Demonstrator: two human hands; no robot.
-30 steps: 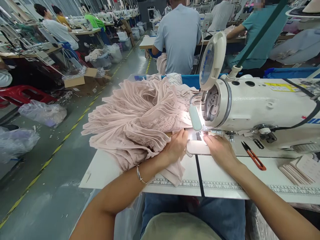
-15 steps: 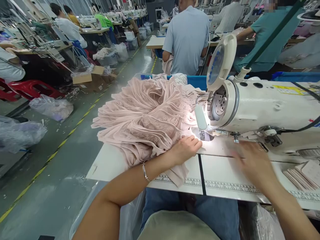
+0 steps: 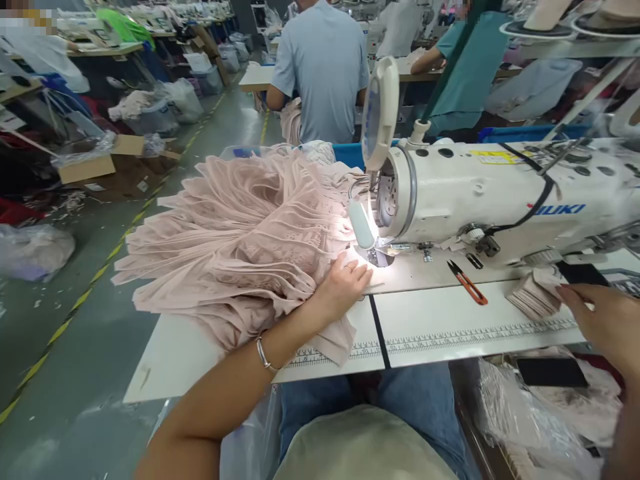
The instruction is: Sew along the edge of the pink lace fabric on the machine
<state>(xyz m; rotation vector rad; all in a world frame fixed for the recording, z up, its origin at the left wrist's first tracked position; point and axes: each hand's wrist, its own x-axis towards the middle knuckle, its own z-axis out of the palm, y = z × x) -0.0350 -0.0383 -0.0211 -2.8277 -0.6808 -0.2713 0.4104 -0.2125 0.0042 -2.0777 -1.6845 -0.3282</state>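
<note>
A large gathered heap of pale pink fabric (image 3: 240, 233) lies on the left of the sewing table, with lace-like patterning in parts. My left hand (image 3: 345, 283) is closed on the edge of this fabric, just in front of the lit needle area of the white sewing machine (image 3: 450, 193). At the right, my right hand (image 3: 600, 313) pinches a corner of the top piece on a small stack of pink fabric pieces (image 3: 533, 297). Orange-handled thread snips (image 3: 467, 283) rest on the machine bed between the hands.
A ruler strip (image 3: 480, 339) runs along the table's front edge. Below on the right lie a dark flat phone-like object (image 3: 551, 372) and plastic-wrapped fabric (image 3: 510, 400). A co-worker in a light blue shirt (image 3: 323, 73) sits ahead. A cardboard box (image 3: 115, 163) stands on the left floor.
My right hand has moved right, from beside the machine bed to the stack of fabric pieces, uncovering the snips. My left hand stays on the fabric. The view has turned right.
</note>
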